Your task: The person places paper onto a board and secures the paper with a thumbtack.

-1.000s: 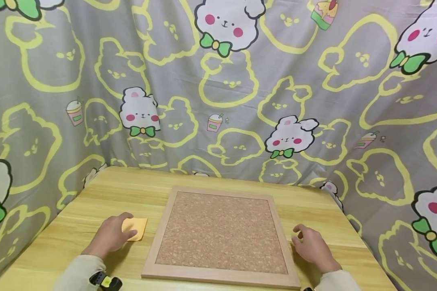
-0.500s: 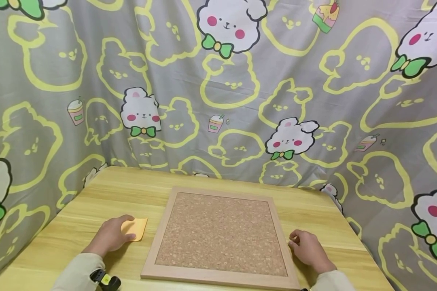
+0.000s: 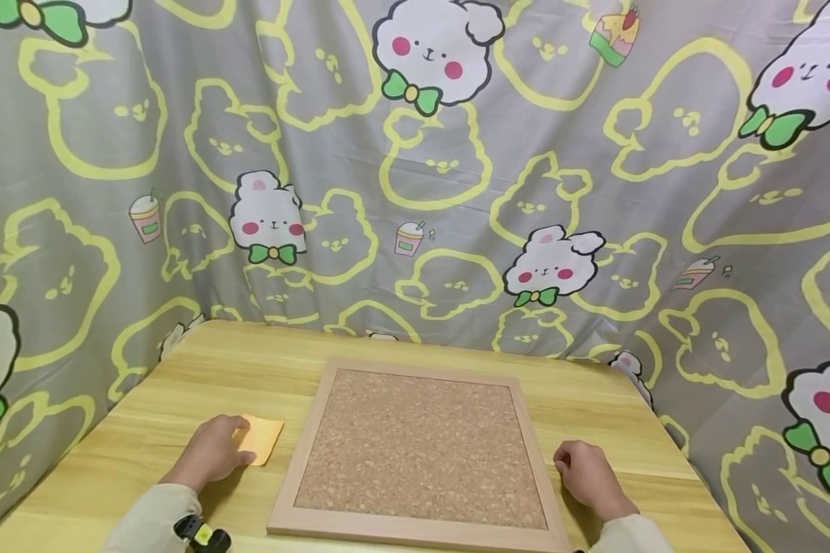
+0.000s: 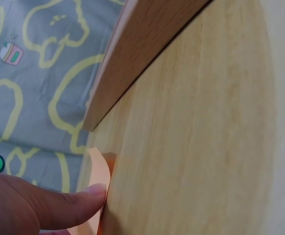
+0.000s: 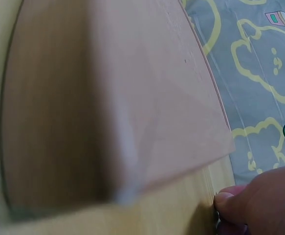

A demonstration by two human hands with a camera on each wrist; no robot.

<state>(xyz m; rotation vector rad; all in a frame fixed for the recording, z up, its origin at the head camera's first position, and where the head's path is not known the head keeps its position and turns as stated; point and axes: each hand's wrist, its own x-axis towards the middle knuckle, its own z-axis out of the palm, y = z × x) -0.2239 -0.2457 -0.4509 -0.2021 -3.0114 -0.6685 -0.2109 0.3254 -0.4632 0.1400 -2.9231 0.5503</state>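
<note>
My left hand (image 3: pixel 210 453) pinches a square orange sticky note (image 3: pixel 263 440) just left of a cork board (image 3: pixel 422 445). In the left wrist view the thumb presses on the note (image 4: pixel 100 169), whose far end curls up with a shadow beside it. To the right of the board, my right hand (image 3: pixel 588 475) is held low with its fingers curled. Close by the board's corner in the right wrist view, its thumb and fingertips (image 5: pixel 225 198) pinch a tiny dark, metallic-looking thing (image 5: pixel 216 215), mostly hidden; I cannot tell what it is.
The cork board has a raised pale wooden frame (image 3: pixel 415 528) and lies flat on the wood-grain table (image 3: pixel 249 353). A grey curtain (image 3: pixel 443 223) with bunny prints hangs behind and at both sides. A black strap device (image 3: pixel 204 534) sits on the left wrist.
The sticky note has shifted slightly to the right under the left hand and its edge sits differently. My right hand's fingers, spread a second ago, have drawn together beside the board.
</note>
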